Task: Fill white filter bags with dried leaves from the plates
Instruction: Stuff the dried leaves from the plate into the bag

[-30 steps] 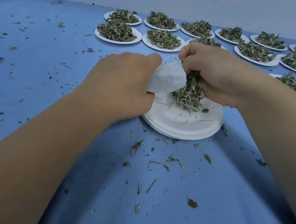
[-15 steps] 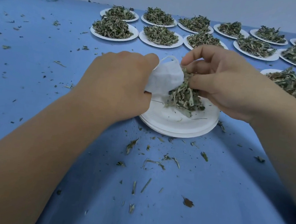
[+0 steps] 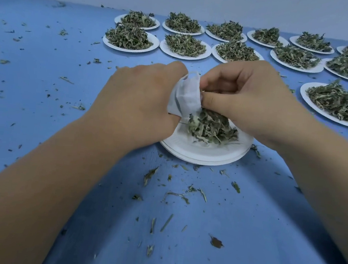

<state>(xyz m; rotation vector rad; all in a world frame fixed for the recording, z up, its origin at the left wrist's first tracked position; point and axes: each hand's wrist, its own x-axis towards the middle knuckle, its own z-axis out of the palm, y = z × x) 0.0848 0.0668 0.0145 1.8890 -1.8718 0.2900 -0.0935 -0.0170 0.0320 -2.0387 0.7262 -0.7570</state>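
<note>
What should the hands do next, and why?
Probably the right hand should push its pinch down into the bag. The left hand grips the bag, the right fingers are curled at its mouth, and more leaves wait on the plate just below.

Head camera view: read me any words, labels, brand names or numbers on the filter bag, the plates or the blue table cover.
None: no text can be read anywhere in this view.
The white filter bag, held by the left hand with the right hand at its mouth, shows no print.
The paper plates and blue table cover carry no lettering, number or sign.
</note>
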